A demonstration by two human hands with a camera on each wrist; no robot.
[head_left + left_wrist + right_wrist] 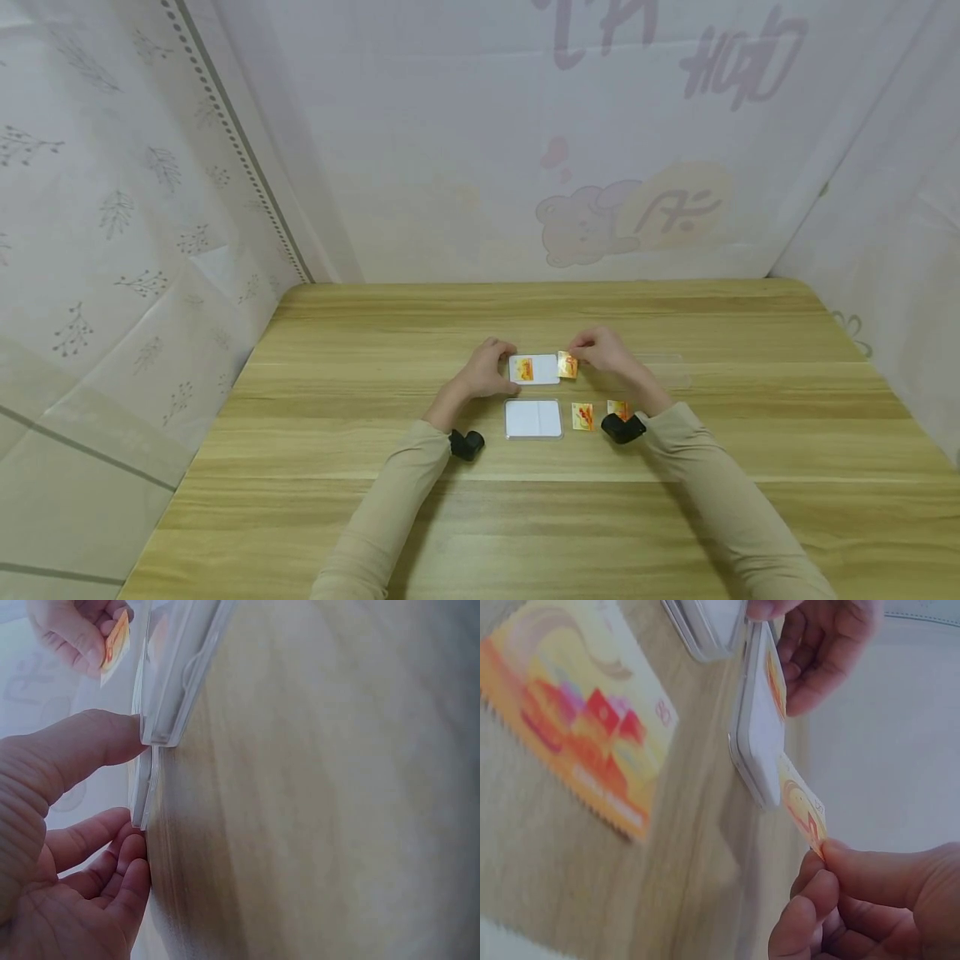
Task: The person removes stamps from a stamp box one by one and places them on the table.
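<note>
Sleeves [382, 517], tan. Table [300, 500], wood-grained. White case [546, 369], upper of two, gripped at left end by left hand [483, 372], thumb and fingers around opposite edges; one stamp [523, 369] on left half. Second stamp [567, 365], pinched by right hand [602, 350], thumb to fingers, at case's right edge; contact unclear. Lower case [533, 418], nearer, with two loose stamps [582, 417] to its right. Step in hand, apparently: filling vacant right half. Called for next, presumably: stamp laid flat, squared, then released.

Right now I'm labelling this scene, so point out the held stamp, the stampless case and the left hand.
Held stamp [567, 365], head view, middle of its printed face.
Stampless case [523, 419], head view, white inner surface.
Left hand [486, 370], head view, middle of the hand.
</note>
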